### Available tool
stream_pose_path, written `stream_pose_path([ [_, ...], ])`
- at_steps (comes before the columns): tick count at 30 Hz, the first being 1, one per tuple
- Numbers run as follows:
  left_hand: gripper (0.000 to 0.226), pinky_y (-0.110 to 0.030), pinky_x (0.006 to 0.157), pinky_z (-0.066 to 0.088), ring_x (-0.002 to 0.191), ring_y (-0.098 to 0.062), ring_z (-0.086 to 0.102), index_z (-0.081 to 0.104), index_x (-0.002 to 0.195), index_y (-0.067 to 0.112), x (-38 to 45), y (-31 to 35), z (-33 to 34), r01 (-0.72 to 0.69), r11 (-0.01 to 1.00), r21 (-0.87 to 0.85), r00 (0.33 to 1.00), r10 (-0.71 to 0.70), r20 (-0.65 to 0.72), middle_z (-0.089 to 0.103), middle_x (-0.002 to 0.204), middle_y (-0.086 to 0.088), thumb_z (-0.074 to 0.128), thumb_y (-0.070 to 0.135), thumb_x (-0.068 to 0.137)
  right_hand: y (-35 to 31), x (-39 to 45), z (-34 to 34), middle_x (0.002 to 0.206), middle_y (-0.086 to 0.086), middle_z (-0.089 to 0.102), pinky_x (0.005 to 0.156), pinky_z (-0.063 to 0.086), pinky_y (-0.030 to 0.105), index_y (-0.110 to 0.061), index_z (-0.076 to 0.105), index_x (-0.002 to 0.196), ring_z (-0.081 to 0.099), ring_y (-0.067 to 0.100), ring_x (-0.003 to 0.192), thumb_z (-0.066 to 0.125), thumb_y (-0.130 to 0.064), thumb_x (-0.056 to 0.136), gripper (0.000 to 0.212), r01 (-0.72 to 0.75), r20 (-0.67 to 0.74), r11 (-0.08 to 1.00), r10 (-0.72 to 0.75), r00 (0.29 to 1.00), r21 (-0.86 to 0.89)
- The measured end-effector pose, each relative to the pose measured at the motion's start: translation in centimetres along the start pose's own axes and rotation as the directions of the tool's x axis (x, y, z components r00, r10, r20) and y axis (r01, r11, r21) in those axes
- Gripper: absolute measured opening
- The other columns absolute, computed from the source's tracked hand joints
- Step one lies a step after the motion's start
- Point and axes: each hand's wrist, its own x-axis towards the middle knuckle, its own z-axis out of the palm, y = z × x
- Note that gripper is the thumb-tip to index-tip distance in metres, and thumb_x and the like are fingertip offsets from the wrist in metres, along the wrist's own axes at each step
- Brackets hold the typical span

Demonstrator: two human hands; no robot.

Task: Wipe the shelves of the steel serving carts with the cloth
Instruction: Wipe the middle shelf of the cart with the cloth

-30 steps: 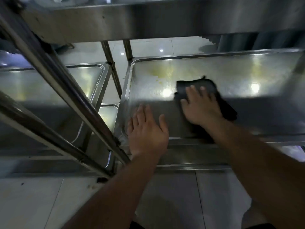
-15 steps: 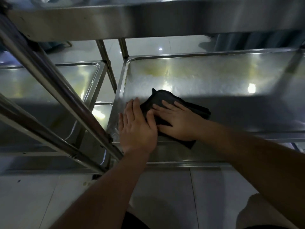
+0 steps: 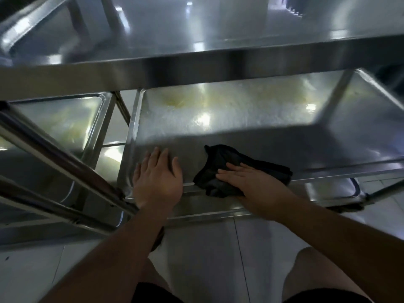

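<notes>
Two bare hands rest on the lower shelf (image 3: 251,136) of a steel serving cart, seen from above and under the cart's top shelf (image 3: 196,68). At the shelf's front left corner, the left hand (image 3: 157,179) lies palm down with fingers straight and slightly spread, holding nothing, its heel over the raised front rim. Well to its right, the right hand (image 3: 254,182) presses flat on a crumpled black cloth (image 3: 220,169), fingers extended and pointing left across the fabric rather than curled round it. This cloth sits at the front edge of the shelf, part of it draped over the rim, with a peak of fabric sticking up beyond the fingertips. Yellowish smears (image 3: 175,101) show on the far part of the shelf, near its back rim. A second steel cart (image 3: 65,119) stands just to the left, its shelf also showing yellowish marks. Pale floor tiles (image 3: 207,248) lie below, and the person's knees in dark shorts show at the bottom.
</notes>
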Motion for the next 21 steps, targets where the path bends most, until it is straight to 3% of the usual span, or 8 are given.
stream_pose_path([
  [4, 0.059, -0.048, 0.128, 0.017, 0.158, -0.023, 0.026, 0.047, 0.157, 0.026, 0.0, 0.4, -0.6, 0.004, 1.0, 0.021, 0.998, -0.005, 0.056, 0.037, 0.168, 0.0, 0.03, 0.053, 0.107, -1.4, -1.1, -1.2, 0.166, -0.009, 0.032, 0.114, -0.009, 0.006, -0.032, 0.036, 0.159, 0.021, 0.009, 0.154, 0.056, -0.01, 0.101, 0.065, -0.131, 0.021, 0.989, 0.129, 0.991, 0.07],
  [6, 0.06, -0.049, 0.128, 0.016, 0.159, -0.024, 0.023, 0.043, 0.158, 0.026, 0.1, 0.8, -1.5, 0.02, 0.999, 0.038, 0.99, -0.025, 0.135, 0.033, 0.17, -0.001, 0.032, 0.055, 0.107, -2.8, -1.0, -2.4, 0.164, -0.002, 0.037, 0.124, 0.014, 0.02, -0.031, 0.039, 0.157, 0.034, 0.019, 0.149, 0.054, -0.009, 0.101, 0.061, -0.272, 0.103, 0.956, 0.262, 0.96, 0.112],
  [8, 0.066, -0.051, 0.129, 0.015, 0.16, -0.026, 0.018, 0.034, 0.162, 0.026, 0.8, 1.2, -2.8, -0.015, 0.992, 0.128, 0.965, -0.02, 0.263, 0.026, 0.173, -0.003, 0.03, 0.06, 0.106, -4.7, -0.6, -3.9, 0.144, 0.003, 0.055, 0.105, 0.047, 0.039, -0.026, 0.047, 0.146, 0.056, 0.025, 0.126, 0.049, -0.007, 0.1, 0.05, -0.364, 0.18, 0.929, 0.349, 0.92, 0.06],
  [11, 0.075, -0.053, 0.13, 0.01, 0.162, -0.026, 0.011, 0.024, 0.166, 0.024, 2.2, 2.1, -6.2, -0.125, 0.958, 0.258, 0.884, -0.011, 0.468, 0.018, 0.175, -0.002, 0.023, 0.065, 0.103, -7.6, -0.1, -6.4, 0.112, 0.007, 0.062, 0.072, 0.048, 0.04, -0.018, 0.048, 0.132, 0.063, 0.028, 0.097, 0.051, -0.006, 0.097, 0.037, -0.446, 0.215, 0.891, 0.452, 0.865, -0.08],
  [13, 0.075, -0.052, 0.129, 0.012, 0.161, -0.028, 0.013, 0.023, 0.166, 0.023, 1.5, 3.0, -8.7, -0.204, 0.931, 0.302, 0.839, 0.007, 0.544, 0.02, 0.174, -0.004, 0.028, 0.062, 0.102, -9.3, -1.1, -7.8, 0.112, 0.008, 0.064, 0.071, 0.046, 0.039, -0.016, 0.054, 0.127, 0.065, 0.03, 0.099, 0.056, -0.009, 0.096, 0.032, -0.518, 0.284, 0.847, 0.529, 0.8, -0.121],
  [17, 0.066, -0.049, 0.119, 0.033, 0.148, -0.028, 0.037, 0.036, 0.157, 0.026, -4.8, 4.6, -14.9, -0.359, 0.866, 0.349, 0.744, 0.039, 0.667, 0.042, 0.16, -0.003, 0.047, 0.054, 0.098, -13.7, -6.1, -9.7, 0.113, 0.007, 0.067, 0.079, 0.052, 0.035, -0.013, 0.064, 0.124, 0.066, 0.026, 0.102, 0.058, -0.019, 0.099, 0.026, -0.604, 0.551, 0.784, 0.569, 0.611, -0.14],
  [19, 0.065, -0.048, 0.117, 0.033, 0.149, -0.028, 0.036, 0.034, 0.157, 0.026, -7.5, 5.6, -18.1, -0.397, 0.849, 0.347, 0.633, -0.02, 0.774, 0.039, 0.162, -0.004, 0.045, 0.055, 0.1, -15.7, -8.3, -11.6, 0.124, 0.008, 0.066, 0.08, 0.049, 0.034, -0.011, 0.062, 0.131, 0.065, 0.025, 0.11, 0.059, -0.021, 0.1, 0.033, -0.622, 0.691, 0.767, 0.534, 0.486, -0.155],
  [21, 0.065, -0.046, 0.113, 0.036, 0.145, -0.03, 0.041, 0.031, 0.159, 0.022, -9.5, 7.2, -21.8, -0.434, 0.835, 0.339, 0.536, -0.063, 0.842, 0.039, 0.161, -0.006, 0.041, 0.055, 0.103, -17.9, -10.2, -14.2, 0.131, 0.011, 0.063, 0.088, 0.052, 0.035, -0.01, 0.058, 0.137, 0.063, 0.027, 0.115, 0.058, -0.022, 0.101, 0.038, -0.668, 0.736, 0.733, 0.522, 0.43, -0.13],
])
